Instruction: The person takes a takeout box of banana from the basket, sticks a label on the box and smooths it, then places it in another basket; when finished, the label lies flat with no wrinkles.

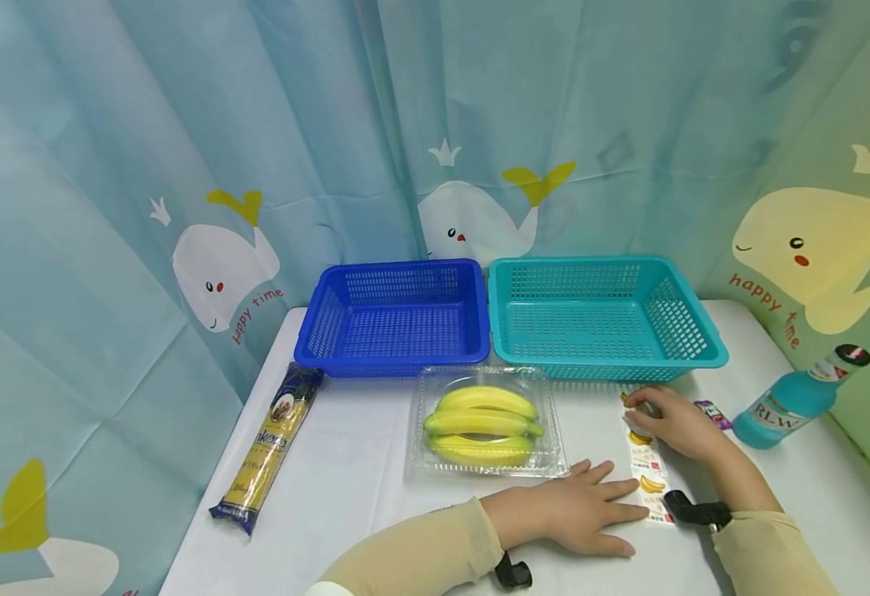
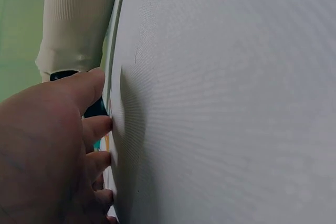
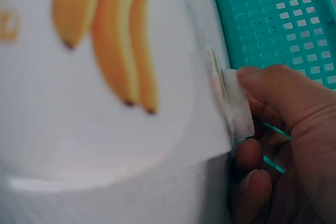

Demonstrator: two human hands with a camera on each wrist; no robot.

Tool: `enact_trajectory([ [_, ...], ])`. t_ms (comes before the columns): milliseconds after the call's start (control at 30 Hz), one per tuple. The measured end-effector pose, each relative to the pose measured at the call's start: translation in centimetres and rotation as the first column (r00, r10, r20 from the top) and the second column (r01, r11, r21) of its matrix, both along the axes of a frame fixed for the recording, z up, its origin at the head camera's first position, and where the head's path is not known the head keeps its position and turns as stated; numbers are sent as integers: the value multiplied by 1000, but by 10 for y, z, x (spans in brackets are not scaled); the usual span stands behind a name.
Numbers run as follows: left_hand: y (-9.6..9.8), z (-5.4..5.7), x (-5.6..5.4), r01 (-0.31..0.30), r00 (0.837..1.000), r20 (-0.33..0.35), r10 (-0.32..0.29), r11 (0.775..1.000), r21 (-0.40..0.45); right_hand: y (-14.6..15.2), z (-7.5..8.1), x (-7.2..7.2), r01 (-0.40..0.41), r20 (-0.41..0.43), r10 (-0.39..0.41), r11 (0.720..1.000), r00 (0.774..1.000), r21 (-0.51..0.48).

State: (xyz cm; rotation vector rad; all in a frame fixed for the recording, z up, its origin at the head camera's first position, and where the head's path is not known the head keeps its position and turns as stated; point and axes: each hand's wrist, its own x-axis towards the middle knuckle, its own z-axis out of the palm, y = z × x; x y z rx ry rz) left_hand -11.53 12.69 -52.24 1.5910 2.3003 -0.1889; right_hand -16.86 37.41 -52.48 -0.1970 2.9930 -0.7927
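Observation:
A white strip of banana stickers (image 1: 651,484) lies on the table in the head view, its far end lifted. My right hand (image 1: 676,422) pinches that end; in the right wrist view the thumb (image 3: 257,80) and fingers grip the curled edge of the sticker strip (image 3: 184,129). Spread flat, my left hand (image 1: 587,509) rests on the table, its fingertips touching the near part of the strip. Left of the strip, a clear plastic box (image 1: 554,451) holds yellow bananas (image 1: 483,424). The left wrist view shows the left hand (image 2: 52,145) against the white tabletop.
A blue basket (image 1: 393,360) and a teal basket (image 1: 606,362) stand side by side at the back. A pasta packet (image 1: 266,451) lies at the left. On the right are a blue bottle (image 1: 788,406) and a small purple packet (image 1: 713,414). Curtains surround the table.

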Motion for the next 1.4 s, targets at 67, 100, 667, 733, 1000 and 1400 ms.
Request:
enact_trajectory([
  [67,1,0,0,-2,1000,-5,2,1000,-1,0,-1,0,1,3,-1,1000,1000,-3],
  [100,1,0,0,-4,1000,-6,4,1000,-1,1,-1,0,4,6,-4,1000,1000,-1],
  [667,2,-3,-1,-4,1000,-2,4,1000,-2,4,0,-1,1,47,0,999,999,-36],
  [733,1,-3,-1,-3,1000,1,3,1000,0,5,0,-2,8,41,-6,999,999,-44],
  [1000,1,-2,-2,-4,1000,7,4,1000,-4,8,4,-1,67,116,-48,984,992,-165],
  [1400,1,0,-2,-5,1000,17,5,1000,-17,8,11,-7,208,227,-144,934,963,-291],
])
